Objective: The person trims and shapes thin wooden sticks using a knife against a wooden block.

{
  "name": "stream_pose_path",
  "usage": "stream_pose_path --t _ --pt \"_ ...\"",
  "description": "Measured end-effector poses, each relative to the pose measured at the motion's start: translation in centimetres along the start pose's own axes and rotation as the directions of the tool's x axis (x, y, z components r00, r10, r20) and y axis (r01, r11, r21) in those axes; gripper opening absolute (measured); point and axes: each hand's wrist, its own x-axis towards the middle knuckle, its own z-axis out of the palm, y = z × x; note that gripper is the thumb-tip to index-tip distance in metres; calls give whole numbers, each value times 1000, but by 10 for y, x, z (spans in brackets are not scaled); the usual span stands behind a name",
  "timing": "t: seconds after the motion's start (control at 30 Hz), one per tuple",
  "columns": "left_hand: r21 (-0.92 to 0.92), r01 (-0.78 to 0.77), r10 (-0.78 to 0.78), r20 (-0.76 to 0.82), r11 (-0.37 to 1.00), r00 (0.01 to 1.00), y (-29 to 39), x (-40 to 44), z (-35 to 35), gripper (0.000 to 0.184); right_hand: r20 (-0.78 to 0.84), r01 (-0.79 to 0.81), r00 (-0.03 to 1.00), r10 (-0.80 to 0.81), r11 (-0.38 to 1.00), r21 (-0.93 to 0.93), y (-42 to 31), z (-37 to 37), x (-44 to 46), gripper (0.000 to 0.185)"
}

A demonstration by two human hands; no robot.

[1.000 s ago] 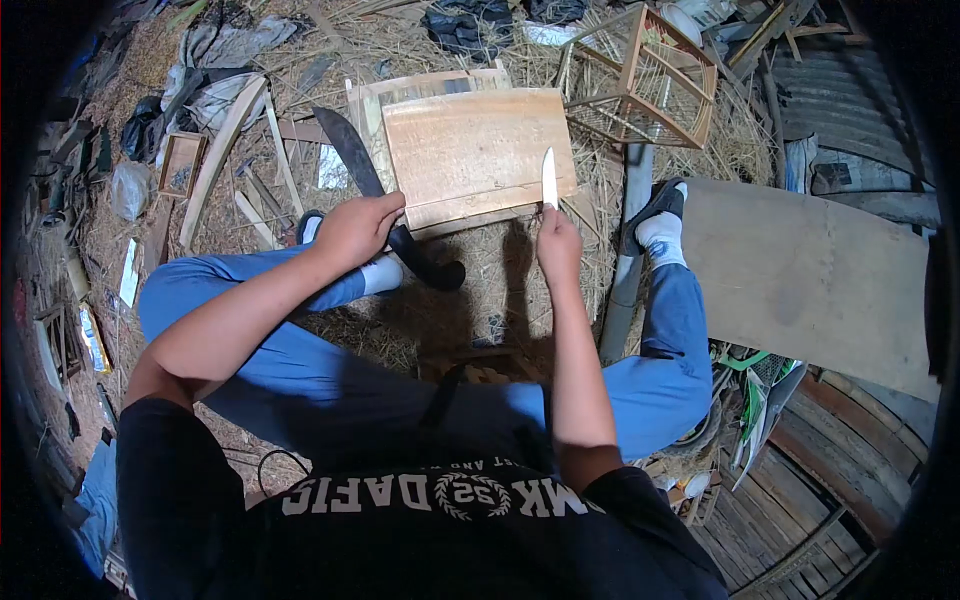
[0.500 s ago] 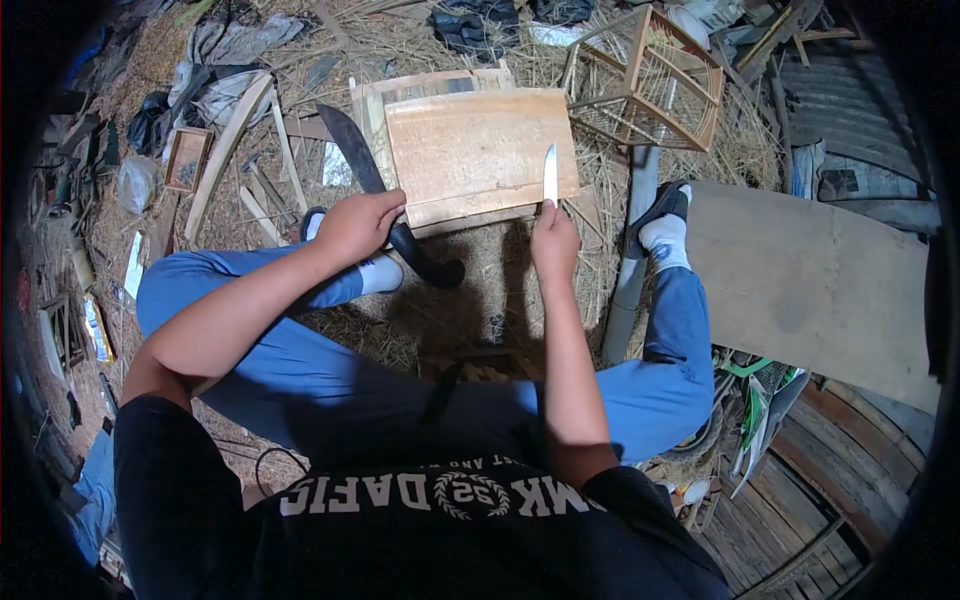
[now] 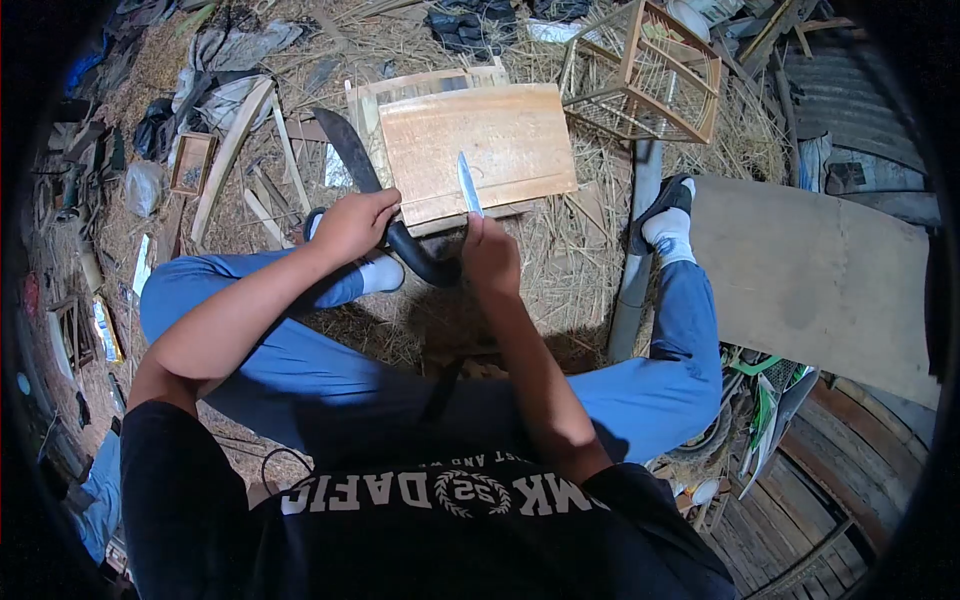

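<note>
My right hand [image 3: 492, 258] is closed round the hidden handle of a small knife [image 3: 468, 188]. Its pale pointed blade lies over the lower middle of a wooden board [image 3: 480, 130]; whether it touches the wood I cannot tell. My left hand [image 3: 352, 225] is closed at the board's lower left corner, thumb and fingers at its edge. A machete [image 3: 352, 152] with a dark blade and curved black handle passes at these fingers; I cannot tell whether they grip it too. A thin scored line runs across the board near its lower edge.
Slatted wood [image 3: 362, 108] lies beneath the board. A small wooden cage [image 3: 672, 75] stands at the upper right. A grey pipe [image 3: 630, 300] runs beside my right foot, with a large flat sheet [image 3: 810, 285] further right. Wood strips [image 3: 232, 160] and straw lie to the left.
My right hand has moved left with the knife, from the board's right side to its lower middle. The blade now leans left. My left hand stays at the corner.
</note>
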Motion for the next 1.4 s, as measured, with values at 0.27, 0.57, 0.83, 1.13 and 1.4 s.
stream_pose_path --t 0.27,0.57,0.83,1.13,1.4 --pt "-22 18 -18 27 1000 999 8 -1 -8 13 -46 -279 959 278 960 -14 5 -21 18 42" --pt "-6 21 -21 42 1000 999 -2 1 -3 15 30 -351 936 350 935 54 -2 -37 22 42" --pt "-34 3 -2 15 999 1000 -1 1 -5 15 97 -104 991 92 986 130 14 -13 8 48" --pt "-65 20 -19 27 998 999 -1 0 -4 16 -65 139 988 -137 990 16 13 11 2 40" --pt "-38 67 -66 36 997 997 -1 -1 -3 17 179 -59 981 76 993 -101 -35 14 -21 46"
